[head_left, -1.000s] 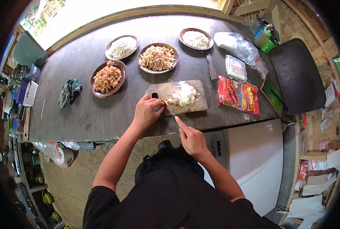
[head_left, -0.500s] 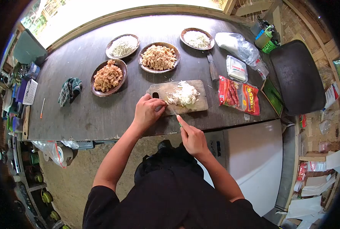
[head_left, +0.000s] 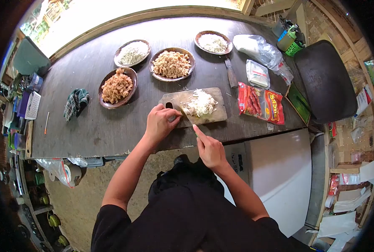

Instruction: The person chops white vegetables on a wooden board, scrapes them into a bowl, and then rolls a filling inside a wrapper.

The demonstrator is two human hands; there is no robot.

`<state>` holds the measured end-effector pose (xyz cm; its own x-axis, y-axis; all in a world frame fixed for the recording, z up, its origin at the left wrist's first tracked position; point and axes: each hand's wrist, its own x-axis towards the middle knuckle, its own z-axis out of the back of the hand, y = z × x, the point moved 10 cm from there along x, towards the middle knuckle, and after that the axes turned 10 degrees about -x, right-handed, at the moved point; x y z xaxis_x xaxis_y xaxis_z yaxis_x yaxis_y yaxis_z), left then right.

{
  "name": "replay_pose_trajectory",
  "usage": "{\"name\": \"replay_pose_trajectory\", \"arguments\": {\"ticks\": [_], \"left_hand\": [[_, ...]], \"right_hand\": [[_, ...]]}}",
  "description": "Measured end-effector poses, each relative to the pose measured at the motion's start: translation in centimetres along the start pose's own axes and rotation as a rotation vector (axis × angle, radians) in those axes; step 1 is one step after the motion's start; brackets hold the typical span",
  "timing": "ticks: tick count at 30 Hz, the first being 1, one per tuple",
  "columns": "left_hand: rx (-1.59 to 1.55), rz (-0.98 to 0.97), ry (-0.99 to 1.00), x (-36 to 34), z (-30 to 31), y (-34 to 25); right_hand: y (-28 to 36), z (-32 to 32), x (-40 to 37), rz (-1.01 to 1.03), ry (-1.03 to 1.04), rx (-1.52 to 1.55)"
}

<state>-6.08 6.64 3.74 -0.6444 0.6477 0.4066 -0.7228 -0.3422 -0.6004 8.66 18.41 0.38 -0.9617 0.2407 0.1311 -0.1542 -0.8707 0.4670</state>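
A wooden cutting board [head_left: 221,114] lies near the front edge of the dark table, with a pile of finely sliced white food [head_left: 201,103] on it. My left hand [head_left: 161,122] presses at the board's left front part, fingers closed together; what they hold is hidden under the fingertips. My right hand [head_left: 211,150] grips a knife [head_left: 189,119], index finger stretched along its top. The blade points away from me over the board, just right of my left fingertips and beside the pile.
Behind the board stand plates of brown fried pieces [head_left: 172,65], darker fried pieces [head_left: 117,87] and white shreds [head_left: 133,53]. A red sausage packet [head_left: 260,103], a white packet [head_left: 257,74] and a wooden-handled blade [head_left: 231,74] lie right. A checked cloth [head_left: 76,103] lies left.
The knife blade has tilted and shifted slightly left toward my left fingertips. Both hands stay in nearly the same place; the whole view has moved a little.
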Motion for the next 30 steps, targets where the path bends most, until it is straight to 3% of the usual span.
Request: {"name": "replay_pose_trajectory", "arguments": {"ticks": [30], "left_hand": [[0.034,-0.002,-0.009,-0.2,0.0,0.3]], "right_hand": [[0.7,-0.1,-0.4,0.018,0.044,0.062]]}}
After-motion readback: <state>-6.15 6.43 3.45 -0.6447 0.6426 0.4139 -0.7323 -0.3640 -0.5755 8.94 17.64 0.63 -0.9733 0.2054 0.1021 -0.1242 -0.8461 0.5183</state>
